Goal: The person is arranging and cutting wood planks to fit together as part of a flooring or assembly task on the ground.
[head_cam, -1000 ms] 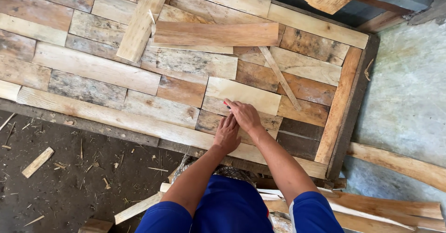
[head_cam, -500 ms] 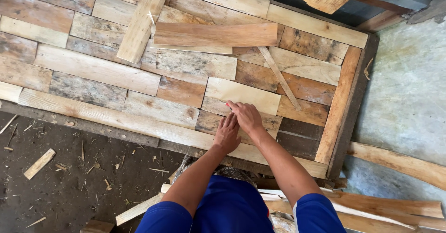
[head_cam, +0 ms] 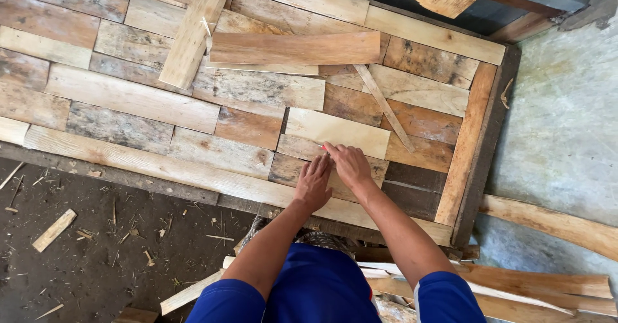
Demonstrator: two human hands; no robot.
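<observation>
A panel of patchwork wooden boards [head_cam: 129,98] lies flat in front of me. Both hands rest on it near its lower edge. My left hand [head_cam: 313,183] lies flat, fingers stretched, on a short dark board [head_cam: 286,168]. My right hand [head_cam: 349,163] presses just beside it, fingertips at the lower edge of a pale board [head_cam: 338,132]. A tiny red tip [head_cam: 324,148] shows at the right hand's fingertips; I cannot tell what it is or whether it is held. The two hands touch side by side.
Loose pieces lie on the panel: a brown plank [head_cam: 295,47], a slanted pale plank [head_cam: 193,33] and a thin strip [head_cam: 384,107]. More planks [head_cam: 547,223] lie to my right on concrete. Wood chips and an offcut [head_cam: 54,230] litter the dark ground on the left.
Hardly anything differs. Both hands stay on the same boards; the left hand has crept slightly closer to the right one.
</observation>
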